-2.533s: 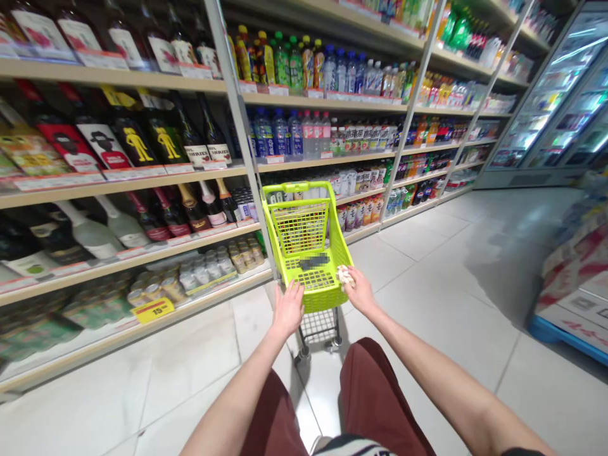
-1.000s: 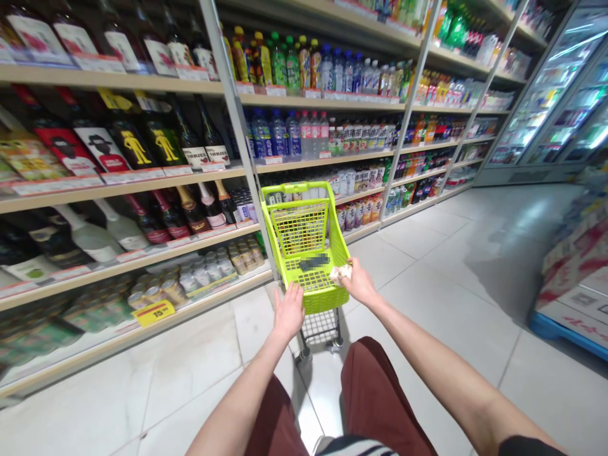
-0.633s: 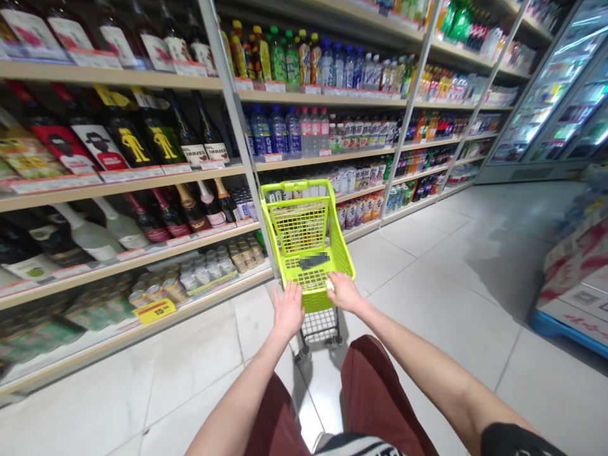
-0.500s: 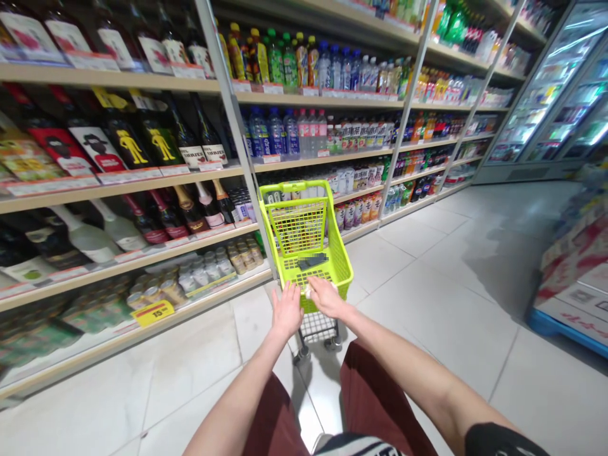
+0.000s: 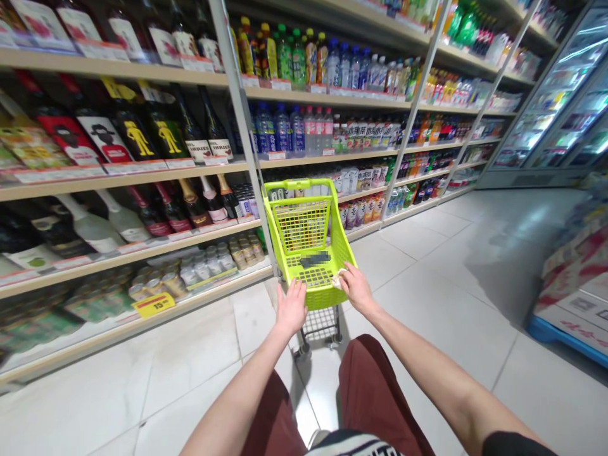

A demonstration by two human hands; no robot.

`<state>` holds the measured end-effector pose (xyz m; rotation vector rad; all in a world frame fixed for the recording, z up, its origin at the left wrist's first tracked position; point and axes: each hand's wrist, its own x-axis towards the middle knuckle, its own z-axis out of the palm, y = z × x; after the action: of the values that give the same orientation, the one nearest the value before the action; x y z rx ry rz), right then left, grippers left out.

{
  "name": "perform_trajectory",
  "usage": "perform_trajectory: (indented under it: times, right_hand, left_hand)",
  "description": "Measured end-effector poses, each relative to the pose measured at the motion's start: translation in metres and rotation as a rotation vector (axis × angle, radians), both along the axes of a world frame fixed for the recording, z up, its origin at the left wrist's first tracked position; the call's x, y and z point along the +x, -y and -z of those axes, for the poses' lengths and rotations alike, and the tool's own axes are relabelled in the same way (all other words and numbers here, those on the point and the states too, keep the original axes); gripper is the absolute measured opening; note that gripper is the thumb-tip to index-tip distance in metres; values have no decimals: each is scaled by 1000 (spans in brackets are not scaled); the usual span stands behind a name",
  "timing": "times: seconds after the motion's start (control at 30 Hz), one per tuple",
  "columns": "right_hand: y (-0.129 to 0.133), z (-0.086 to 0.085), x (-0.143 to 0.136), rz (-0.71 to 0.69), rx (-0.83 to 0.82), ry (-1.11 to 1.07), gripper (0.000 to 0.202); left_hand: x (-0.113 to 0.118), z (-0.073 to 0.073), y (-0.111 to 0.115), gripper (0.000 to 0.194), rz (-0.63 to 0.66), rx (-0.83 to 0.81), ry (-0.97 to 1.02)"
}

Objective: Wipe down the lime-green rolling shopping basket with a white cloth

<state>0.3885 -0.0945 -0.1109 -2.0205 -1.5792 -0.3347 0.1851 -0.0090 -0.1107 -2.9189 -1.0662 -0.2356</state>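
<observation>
At the near rim of the lime-green shopping cart (image 5: 323,298), I see the left hand (image 5: 291,306) resting unclenched; the right hand (image 5: 356,288), pinching a whitish cloth (image 5: 338,279), has moved away to the right corner.

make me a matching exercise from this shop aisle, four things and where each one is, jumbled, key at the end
1. Crumpled whitish wad
2. Left hand
3. Dark pixelated object
4. Yellow rectangular price sign

A. At the front edge of the bottom shelf
B. Inside the lime-green plastic shopping cart
C. In the fingers of the right hand
D. At the cart's near rim, left corner

Pairs: 1-C, 2-D, 3-B, 4-A
</observation>
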Motion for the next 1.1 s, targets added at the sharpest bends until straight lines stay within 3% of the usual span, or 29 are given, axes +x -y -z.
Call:
perform_trajectory:
  times: [0.17, 0.4, 0.47, 0.6, 0.7, 0.8, 0.93, 1.0, 1.1]
  right_hand:
    - [-9, 9, -17, -140, -87, 7, 43]
    - [-27, 11, -60, -321, -36, 13, 50]
    - [-19, 7, -50, -282, -77, 63, 47]
    - [6, 3, -12, -73, -125, 85, 44]
    - [11, 10, -9, 16, -71, 51, 43]
    - [-2, 19, -39, -19, -5, 28, 40]
    - [-24, 21, -75, -164, -4, 54, 37]
    - [-26, 18, -71, -229, -36, 74, 37]
    - [-14, 13, -39, -238, -67, 82, 38]
  left_hand:
    - [0, 0, 1, 56, -17, 4, -7]
    - [-4, -4, -2, 56, -26, -3, -42]
    - [-5, -4, -2, 55, -19, 0, -35]
    - [-5, 0, -3, 57, 1, 10, -13]
    - [-2, 4, -2, 58, 7, 24, 6]
    - [0, 5, 0, 57, -1, 31, 16]
    - [-2, 1, 0, 56, -6, 36, 0]
    - [-5, -1, -2, 56, -3, 45, -20]
    - [-10, -1, -4, 57, -3, 59, -43]
